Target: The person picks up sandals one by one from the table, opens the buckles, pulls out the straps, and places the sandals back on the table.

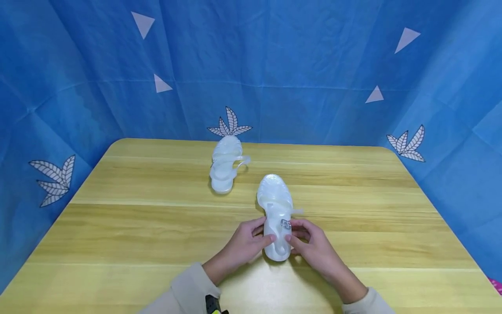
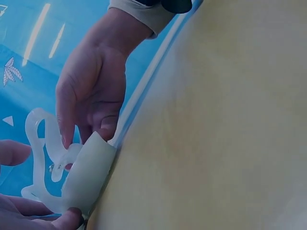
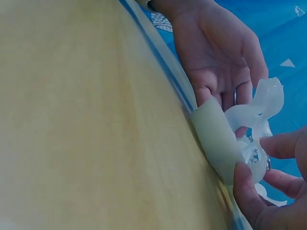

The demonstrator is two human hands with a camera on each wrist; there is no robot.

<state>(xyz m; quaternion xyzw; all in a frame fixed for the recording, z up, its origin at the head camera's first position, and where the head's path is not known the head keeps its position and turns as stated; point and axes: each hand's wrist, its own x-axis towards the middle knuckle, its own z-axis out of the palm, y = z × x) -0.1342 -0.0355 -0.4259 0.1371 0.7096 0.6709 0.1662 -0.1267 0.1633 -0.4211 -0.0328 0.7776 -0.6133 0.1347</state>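
Observation:
A translucent white sandal (image 1: 274, 192) with a silver buckle (image 1: 286, 224) lies on the table, toe pointing away, its heel end between both hands. My left hand (image 1: 249, 240) holds the left side of the heel, its thumb on the strap. From the other side my right hand (image 1: 313, 244) pinches the strap beside the buckle between thumb and fingers. In the left wrist view the heel (image 2: 88, 177) shows from behind with the strap looping away from it. The right wrist view also shows the heel (image 3: 218, 141) and both hands around it.
A matching white sandal (image 1: 223, 170) stands farther back to the left, its strap sticking out to the right. The wooden table (image 1: 137, 226) ends at a blue patterned cloth (image 1: 274, 65) behind it and at both sides.

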